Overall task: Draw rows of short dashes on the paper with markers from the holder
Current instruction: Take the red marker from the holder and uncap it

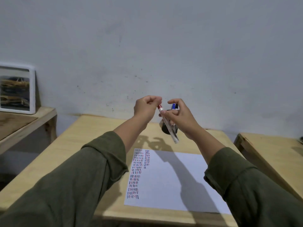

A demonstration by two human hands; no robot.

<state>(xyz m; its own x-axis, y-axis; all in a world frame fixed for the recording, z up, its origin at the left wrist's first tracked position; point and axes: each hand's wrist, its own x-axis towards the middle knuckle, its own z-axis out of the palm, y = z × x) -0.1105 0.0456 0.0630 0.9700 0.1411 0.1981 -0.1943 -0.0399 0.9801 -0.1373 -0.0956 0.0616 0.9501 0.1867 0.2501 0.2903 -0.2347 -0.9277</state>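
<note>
Both hands are raised above the wooden table (pixel 91 138). My right hand (pixel 180 117) grips the white barrel of a red marker (pixel 168 126), which slants down to the right. My left hand (pixel 146 108) pinches the marker's red cap end (pixel 159 106). Behind the hands stands the dark holder (pixel 164 130), mostly hidden, with blue marker caps (pixel 174 106) poking up above my right fingers. The white paper (pixel 172 181) lies flat below, with columns of short red and dark blue dashes (pixel 136 174) along its left side.
A white-framed picture (pixel 16 89) leans on the wall on a wooden shelf (pixel 27 122) at left. Another wooden table (pixel 270 151) stands at right, with a gap between. A grey wall rises directly behind the table.
</note>
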